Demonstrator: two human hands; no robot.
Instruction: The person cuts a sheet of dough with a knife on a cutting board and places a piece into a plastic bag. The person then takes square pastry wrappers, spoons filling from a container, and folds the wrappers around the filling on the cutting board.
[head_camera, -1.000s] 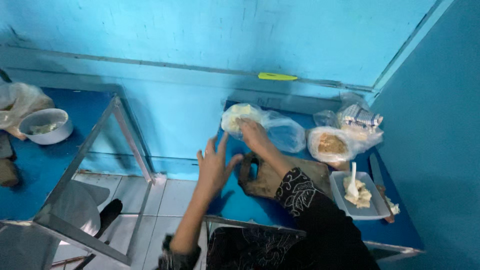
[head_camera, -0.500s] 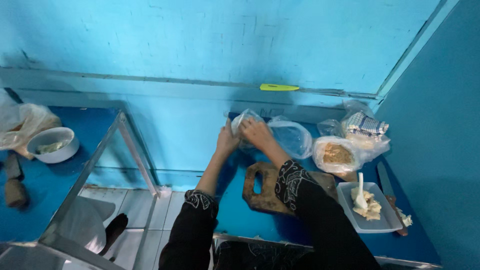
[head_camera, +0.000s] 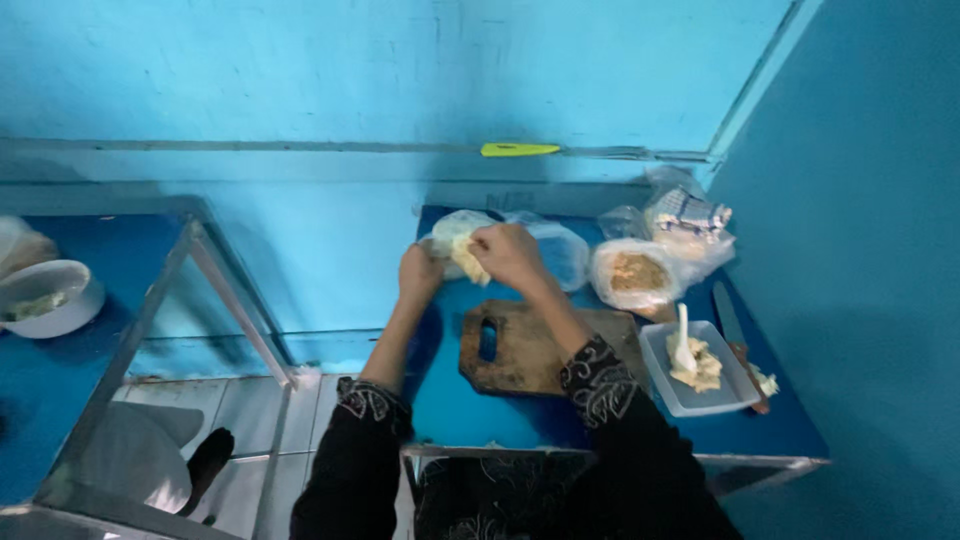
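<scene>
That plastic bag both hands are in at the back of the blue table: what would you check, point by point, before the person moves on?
1. Both hands on the bag: ok. The left hand and right hand meet at the clear plastic bag.
2. Pale piece gripped: ok, the pale food piece sits between the hands.
3. Wooden cutting board free: ok, bare apart from the right forearm crossing above it.
4. Knife away from the hands: ok, by the table's right edge.
5. Grey tray has room: cannot tell.
</scene>
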